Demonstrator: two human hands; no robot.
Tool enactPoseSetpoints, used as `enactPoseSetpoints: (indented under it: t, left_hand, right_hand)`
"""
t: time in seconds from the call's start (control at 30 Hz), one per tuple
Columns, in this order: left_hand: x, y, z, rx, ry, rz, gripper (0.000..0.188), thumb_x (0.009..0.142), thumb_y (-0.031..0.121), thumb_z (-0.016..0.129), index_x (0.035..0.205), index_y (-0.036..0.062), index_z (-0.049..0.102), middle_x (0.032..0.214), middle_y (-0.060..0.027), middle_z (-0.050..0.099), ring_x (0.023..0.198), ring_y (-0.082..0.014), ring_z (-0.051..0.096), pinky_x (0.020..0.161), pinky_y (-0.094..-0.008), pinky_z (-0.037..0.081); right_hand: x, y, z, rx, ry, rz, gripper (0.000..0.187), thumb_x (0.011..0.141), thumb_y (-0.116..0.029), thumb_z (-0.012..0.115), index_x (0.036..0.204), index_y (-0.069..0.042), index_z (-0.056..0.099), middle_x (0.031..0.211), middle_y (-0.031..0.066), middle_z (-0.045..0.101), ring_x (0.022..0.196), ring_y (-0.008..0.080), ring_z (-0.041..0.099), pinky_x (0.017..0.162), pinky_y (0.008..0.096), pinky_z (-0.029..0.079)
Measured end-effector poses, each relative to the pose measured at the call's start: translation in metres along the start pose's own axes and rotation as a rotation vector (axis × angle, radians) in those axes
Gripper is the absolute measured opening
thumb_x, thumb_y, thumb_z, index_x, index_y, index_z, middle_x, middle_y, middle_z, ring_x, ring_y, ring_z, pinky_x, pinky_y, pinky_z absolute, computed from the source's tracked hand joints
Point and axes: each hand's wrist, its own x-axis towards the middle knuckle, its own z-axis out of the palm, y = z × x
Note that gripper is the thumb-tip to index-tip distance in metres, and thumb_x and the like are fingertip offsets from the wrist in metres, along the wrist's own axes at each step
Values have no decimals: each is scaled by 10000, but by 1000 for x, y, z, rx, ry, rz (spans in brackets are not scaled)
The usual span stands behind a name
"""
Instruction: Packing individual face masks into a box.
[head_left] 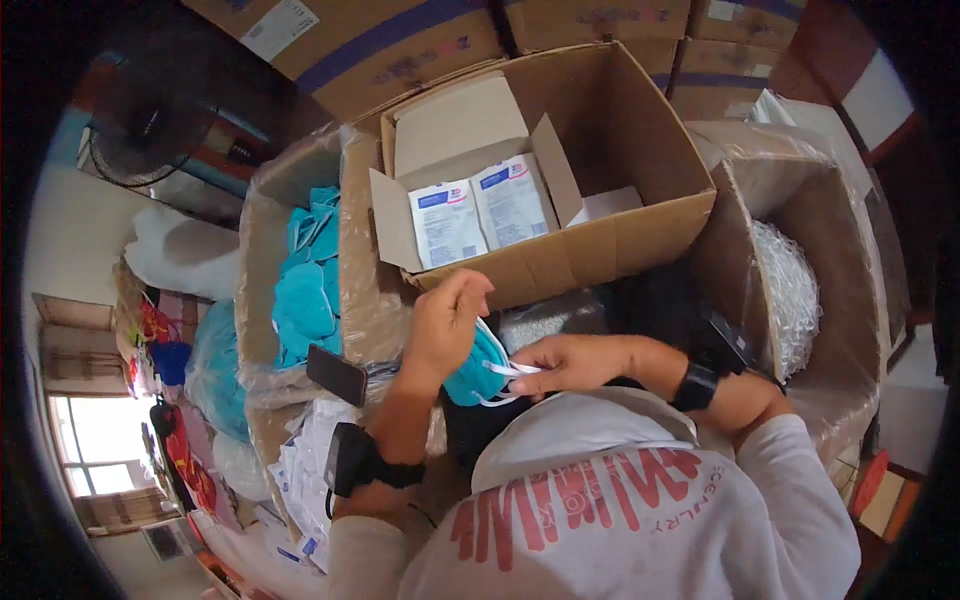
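Observation:
A teal face mask (470, 382) with white straps is between my two hands, in front of the large cardboard box. My left hand (446, 322) is closed at the mask's upper edge, its fingertips curled over and partly hidden. From the right, my right hand (572, 364) pinches the white straps (515, 369) between thumb and fingers. Just beyond my hands, a small open carton (455, 130) sits in the large cardboard box (600, 245). White printed packets (449, 225) stand upright in two rows in it.
At left, a plastic-lined box holds a heap of teal masks (305, 310); a phone (337, 375) lies near its front corner. White packets (315, 460) fill a box below. The right-hand lined box holds white straps (782, 300). Stacked cartons (590, 22) stand behind.

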Motion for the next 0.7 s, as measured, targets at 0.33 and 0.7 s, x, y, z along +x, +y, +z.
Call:
enactPoseSetpoints:
  t: [0.33,0.7]
  left_hand:
    - [16,-39,28,-223,128,-354,420,909,341,416,716,3,571,597,-55,508,573,-144,462,573,-297,396]
    - [53,-60,-77,-719,857,-336,402,892,454,414,756,84,493,582,-25,462,477,-147,454,451,-280,398]
  right_hand:
    - [33,-56,27,-443,512,-633,202,890,-159,419,811,-4,521,850,145,548,778,289,558,665,364,440]
    - [43,-86,-6,-819,909,-1145,273,917,-232,381,893,-26,558,861,52,561,735,168,516,665,279,441]
